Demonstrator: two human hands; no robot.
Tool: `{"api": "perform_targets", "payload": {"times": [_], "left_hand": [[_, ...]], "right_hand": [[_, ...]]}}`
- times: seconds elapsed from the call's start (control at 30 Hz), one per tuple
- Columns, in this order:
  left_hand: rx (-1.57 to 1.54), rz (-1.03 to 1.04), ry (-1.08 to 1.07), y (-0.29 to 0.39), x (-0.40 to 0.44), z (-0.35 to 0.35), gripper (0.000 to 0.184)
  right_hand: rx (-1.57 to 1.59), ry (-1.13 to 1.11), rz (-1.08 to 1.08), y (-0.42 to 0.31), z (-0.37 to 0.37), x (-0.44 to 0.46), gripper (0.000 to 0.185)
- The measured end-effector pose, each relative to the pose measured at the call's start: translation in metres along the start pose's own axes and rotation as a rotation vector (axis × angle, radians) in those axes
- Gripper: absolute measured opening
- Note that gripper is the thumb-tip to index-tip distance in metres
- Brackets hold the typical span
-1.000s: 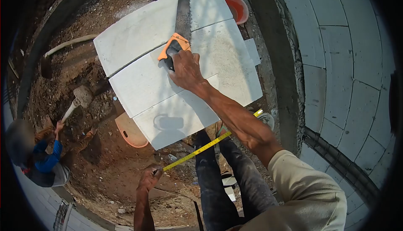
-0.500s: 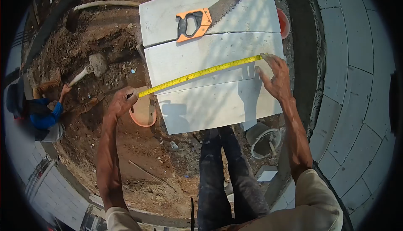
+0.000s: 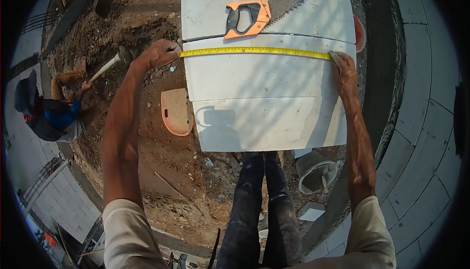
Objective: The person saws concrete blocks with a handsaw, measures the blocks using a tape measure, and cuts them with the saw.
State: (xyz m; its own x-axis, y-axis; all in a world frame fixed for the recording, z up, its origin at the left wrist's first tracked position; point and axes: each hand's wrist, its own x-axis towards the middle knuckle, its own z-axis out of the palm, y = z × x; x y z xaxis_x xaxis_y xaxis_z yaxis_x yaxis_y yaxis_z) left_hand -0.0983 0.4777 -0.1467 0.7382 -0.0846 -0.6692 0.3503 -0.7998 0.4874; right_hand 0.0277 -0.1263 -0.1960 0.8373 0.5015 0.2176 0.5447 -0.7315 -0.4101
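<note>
A yellow tape measure (image 3: pixel 254 50) is stretched almost level across the middle white block (image 3: pixel 274 76). My left hand (image 3: pixel 160 55) is closed on its left end, just beyond the block's left edge. At the other end, my right hand (image 3: pixel 345 71) pinches the tape over the block near its right edge. A handsaw (image 3: pixel 247 19) with an orange and black handle lies across the far block (image 3: pixel 205 5), its toothed blade pointing up and right. The near block (image 3: pixel 274 122) carries shadows of my head and arm.
At left, a co-worker (image 3: pixel 56 107) crouches and grips a long-handled hammer (image 3: pixel 105 68). An orange-rimmed board (image 3: pixel 176 112) lies on the dirt. By my legs is a bucket (image 3: pixel 318 178). A red container (image 3: pixel 360 34) sits behind the blocks' right edge; block walls (image 3: pixel 416 73) flank the trench.
My left hand has moved up and away, bringing the slanted tape nearly level and closer to the saw. My right hand has shifted toward the middle block's right edge. The view has shifted too.
</note>
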Motion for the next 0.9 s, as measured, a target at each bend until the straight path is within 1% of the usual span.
{"api": "perform_targets", "payload": {"times": [0.03, 0.1, 0.13, 0.2, 0.23, 0.3, 0.33, 0.4, 0.43, 0.5, 0.73, 0.8, 0.9], "left_hand": [[-0.001, -0.002, -0.001, -0.001, 0.002, 0.001, 0.030], [0.010, 0.003, 0.088, -0.002, 0.008, 0.004, 0.022], [0.009, 0.003, 0.088, 0.000, 0.009, 0.002, 0.022], [-0.041, -0.062, 0.027, 0.003, 0.013, -0.002, 0.023], [-0.042, -0.063, 0.026, -0.001, 0.016, -0.001, 0.023], [-0.096, -0.060, -0.001, -0.010, 0.020, -0.002, 0.029], [-0.096, -0.060, -0.003, -0.009, 0.020, -0.002, 0.029], [-0.121, 0.000, 0.010, -0.008, 0.019, -0.002, 0.025], [-0.121, -0.001, 0.008, -0.007, 0.019, -0.002, 0.025], [-0.146, -0.059, 0.012, -0.005, 0.020, -0.002, 0.025], [-0.121, -0.095, 0.035, -0.005, 0.021, -0.005, 0.026], [-0.131, -0.045, 0.032, 0.000, 0.020, -0.009, 0.024], [-0.173, -0.026, 0.014, -0.005, 0.027, -0.010, 0.021]], "right_hand": [[0.002, -0.002, 0.000, 0.003, 0.000, 0.000, 0.033], [0.011, -0.003, 0.024, 0.009, 0.002, 0.002, 0.038], [0.010, -0.004, 0.024, 0.011, 0.003, 0.004, 0.038], [0.010, -0.045, 0.116, 0.016, 0.007, 0.009, 0.035], [0.010, -0.047, 0.116, 0.016, 0.006, 0.011, 0.035], [0.024, 0.001, 0.100, 0.016, 0.005, 0.015, 0.032], [0.023, 0.000, 0.102, 0.017, 0.007, 0.016, 0.032], [0.016, 0.123, 0.078, 0.020, 0.012, 0.018, 0.027], [0.017, 0.121, 0.079, 0.021, 0.014, 0.019, 0.027], [0.015, 0.156, 0.141, 0.022, 0.015, 0.018, 0.020], [0.062, 0.108, 0.204, 0.020, 0.014, 0.019, 0.020], [0.046, 0.153, 0.147, 0.024, 0.015, 0.020, 0.020], [0.018, 0.206, 0.167, 0.026, 0.019, 0.021, 0.020]]}}
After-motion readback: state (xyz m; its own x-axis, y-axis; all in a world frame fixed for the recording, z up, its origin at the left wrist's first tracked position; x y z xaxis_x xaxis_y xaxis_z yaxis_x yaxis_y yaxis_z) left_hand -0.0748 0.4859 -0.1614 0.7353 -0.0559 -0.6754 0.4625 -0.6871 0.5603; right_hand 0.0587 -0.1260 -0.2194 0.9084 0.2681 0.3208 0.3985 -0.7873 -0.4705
